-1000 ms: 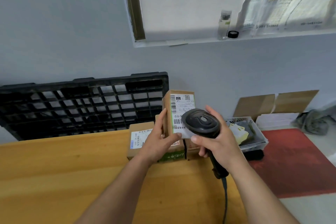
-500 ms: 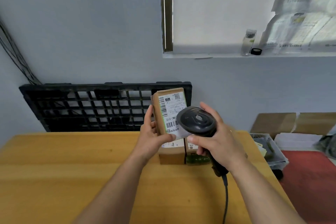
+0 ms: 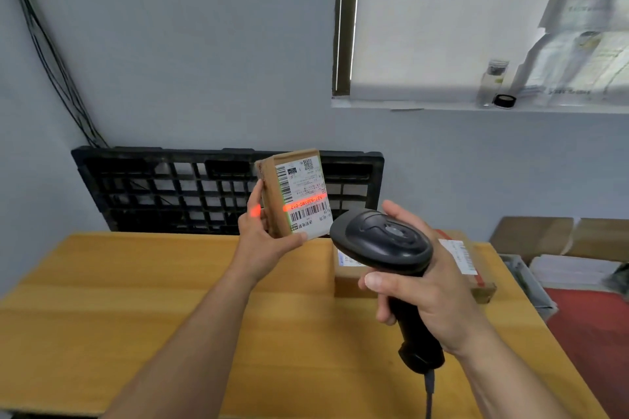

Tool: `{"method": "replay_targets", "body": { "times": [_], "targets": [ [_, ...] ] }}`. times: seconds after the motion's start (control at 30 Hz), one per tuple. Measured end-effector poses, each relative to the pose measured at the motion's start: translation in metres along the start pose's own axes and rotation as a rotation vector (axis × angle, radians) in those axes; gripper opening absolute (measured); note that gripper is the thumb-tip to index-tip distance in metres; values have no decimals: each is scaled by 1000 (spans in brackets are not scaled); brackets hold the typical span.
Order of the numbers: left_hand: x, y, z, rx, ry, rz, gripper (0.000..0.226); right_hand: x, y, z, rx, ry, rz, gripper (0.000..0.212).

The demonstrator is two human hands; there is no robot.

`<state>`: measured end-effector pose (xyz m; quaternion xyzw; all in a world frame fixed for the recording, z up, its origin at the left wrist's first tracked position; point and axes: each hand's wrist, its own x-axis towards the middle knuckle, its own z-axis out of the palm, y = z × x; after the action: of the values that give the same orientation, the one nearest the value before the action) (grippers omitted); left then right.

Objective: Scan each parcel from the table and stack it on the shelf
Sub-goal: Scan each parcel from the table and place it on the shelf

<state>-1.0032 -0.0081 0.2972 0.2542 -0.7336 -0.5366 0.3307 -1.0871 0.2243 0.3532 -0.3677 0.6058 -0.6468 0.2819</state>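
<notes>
My left hand (image 3: 262, 234) grips a small brown cardboard parcel (image 3: 292, 194) upright above the wooden table (image 3: 143, 303), its white shipping label turned toward me. A red scan line glows across the label's barcode and spills onto my left fingers. My right hand (image 3: 425, 286) grips the handle of a black corded barcode scanner (image 3: 381, 245), whose head points at the label from just right of the parcel. More brown parcels (image 3: 347, 277) lie on the table behind the scanner, partly hidden by my right hand.
A black plastic pallet (image 3: 170, 190) leans against the grey wall behind the table. A window ledge with a glass jar (image 3: 493, 81) is at the upper right. Flat cardboard (image 3: 531, 234), a grey crate and a red floor mat (image 3: 592, 333) lie right of the table.
The parcel has been lifted higher and away from the others on the table. The scanner has drawn back to the right, and its red beam now lights the label.
</notes>
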Motion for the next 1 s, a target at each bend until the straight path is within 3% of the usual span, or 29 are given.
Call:
{"method": "replay_targets", "body": {
  "times": [0.47,1.0],
  "targets": [
    [-11,-20,-32,51,-16,-61,127,-15,8,30,-58,23,26,85],
    [-82,-10,-61,75,216,-39,116,-38,8,36,37,-199,17,91]
  ]
}}
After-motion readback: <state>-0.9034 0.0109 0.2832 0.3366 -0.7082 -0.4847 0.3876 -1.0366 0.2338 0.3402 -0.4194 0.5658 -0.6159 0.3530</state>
